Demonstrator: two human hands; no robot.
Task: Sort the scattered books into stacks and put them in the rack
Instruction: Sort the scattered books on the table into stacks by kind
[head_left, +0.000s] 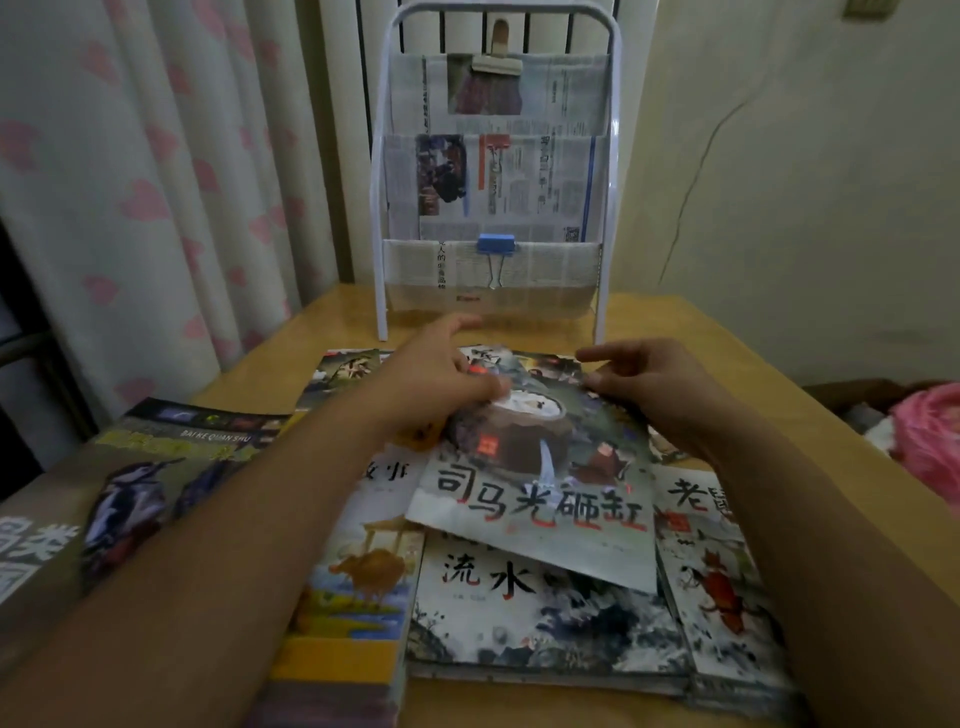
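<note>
Item: top book (540, 467), thin picture volume with large black characters on the cover, lying askew across the pile of scattered books (545, 613) on the wooden table (727, 338). Landmark: white rack (493, 171), upright at the far table edge, tiers lined with newspaper (498, 182) and pinned by a blue binder clip (496, 247).

Position relative to rack: directly in front of it and near; far edge just short of the rack's feet. Bird-cover book (156, 483) well to the front-left of the rack, apart from the pile.

Step in hand, judged: taking up the top book for stacking. Best done by pinching both far corners together, lifting flat to avoid dragging the volumes beneath, then squaring edges against like-sized covers before any transfer to the rack.

Left hand (436, 374): resting on the book's upper left area, fingers loosely spread, forefinger extended toward the rack base; no closed grip visible.

Right hand (654, 379): at the book's upper right corner, fingers apart and curled, thumb near the edge; contact likely, grip not confirmed.
</note>
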